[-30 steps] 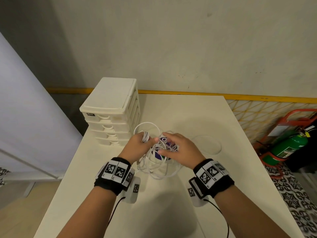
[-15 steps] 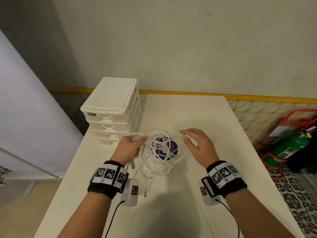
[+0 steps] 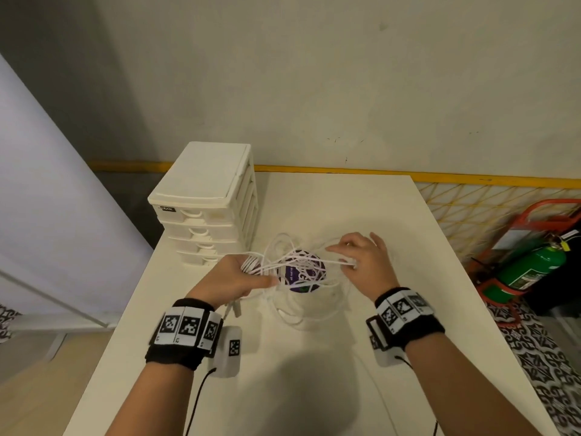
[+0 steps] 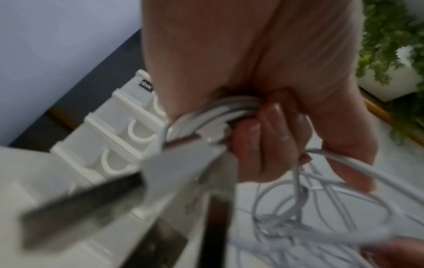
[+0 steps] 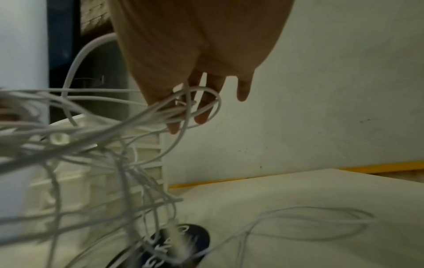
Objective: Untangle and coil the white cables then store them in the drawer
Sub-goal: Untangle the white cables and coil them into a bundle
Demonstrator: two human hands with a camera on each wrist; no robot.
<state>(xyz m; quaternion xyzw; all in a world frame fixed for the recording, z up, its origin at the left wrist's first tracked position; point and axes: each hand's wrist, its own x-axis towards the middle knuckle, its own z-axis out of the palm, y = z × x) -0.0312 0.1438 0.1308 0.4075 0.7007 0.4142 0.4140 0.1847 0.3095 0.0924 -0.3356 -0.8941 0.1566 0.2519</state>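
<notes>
A tangle of white cables [image 3: 301, 278] lies mid-table over a purple round object [image 3: 303, 273]. My left hand [image 3: 251, 272] grips a coiled bundle of the cables [image 4: 229, 110]. Its fingers [image 4: 263, 145] are curled round the bundle, and blurred USB plugs [image 4: 183, 163] hang below it. My right hand [image 3: 345, 259] pinches several strands that stretch taut back to the left hand. A loop [image 5: 206, 101] lies over its fingers [image 5: 199, 116]. The white drawer unit [image 3: 204, 212] stands at the table's back left, all drawers closed.
The white table [image 3: 314, 388] ends at a wall behind and drops off on the left and right. A faint clear round lid [image 5: 309, 207] lies on it right of the tangle. On the floor to the right are a green fire extinguisher [image 3: 531, 269] and a yellow wire grid [image 3: 471, 209].
A second ago both hands were together on the tangle. The right hand then lifted away open. It now pinches strands, pulled taut between the two hands.
</notes>
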